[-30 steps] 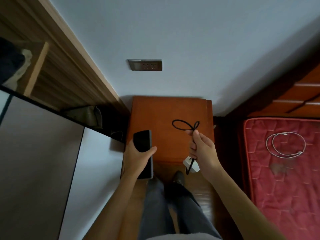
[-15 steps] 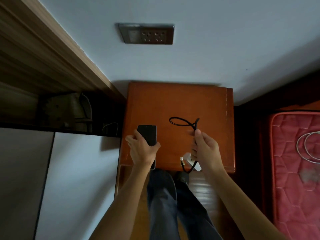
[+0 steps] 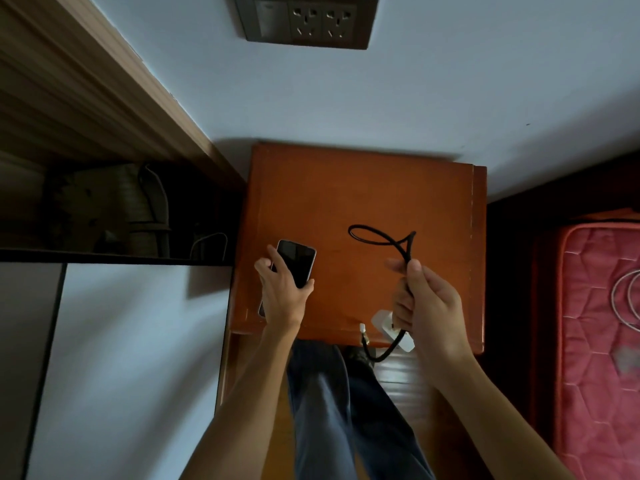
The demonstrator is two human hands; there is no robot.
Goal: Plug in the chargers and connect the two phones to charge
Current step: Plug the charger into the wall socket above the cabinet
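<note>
Since left hand (image 3: 280, 292) is curled round the phone (image 3: 296, 263) at the nightstand's (image 3: 346, 188) 8 o'clock and right hand (image 3: 427, 303) grips cable (image 3: 381, 237) plus white plug (image 3: 391, 329), lay phone flat first, then run plug to socket (image 3: 308, 20) at 12 o'clock.

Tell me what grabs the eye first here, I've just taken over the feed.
Two hands work over an orange-brown nightstand: the left hand grips a dark phone at its front left, and the right hand grips a looped black cable with a white charger plug just below the fist. A wall socket above has nothing plugged in, and a white cable lies on the red mattress at right.
</note>
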